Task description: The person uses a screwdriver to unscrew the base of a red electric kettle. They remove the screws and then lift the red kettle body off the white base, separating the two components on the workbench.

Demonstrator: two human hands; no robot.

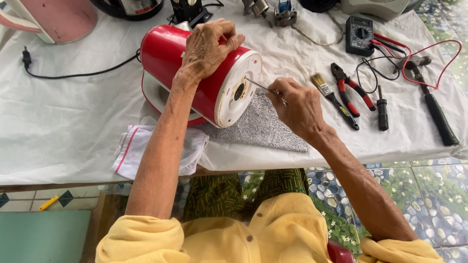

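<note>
Fingers of the left hand (208, 47) curl over a red kettle (195, 73) lying on its side on a grey mat (258, 127). Right hand (298, 108) pinches a thin screwdriver (261, 86), tip at the kettle's white base. Black multimeter (360, 35) sits beyond, yellow-labelled paintbrush (334, 100) alongside.

Multimeter (359, 35) near far right part of table (73, 122): black, rectangular, small greyish screen at its top end, round dial below. Red and black leads trail from it toward right edge. Label (139, 6) on black appliance at far edge, left of centre: pale panel with red patch, partly cut off. No packages, no signs.
</note>
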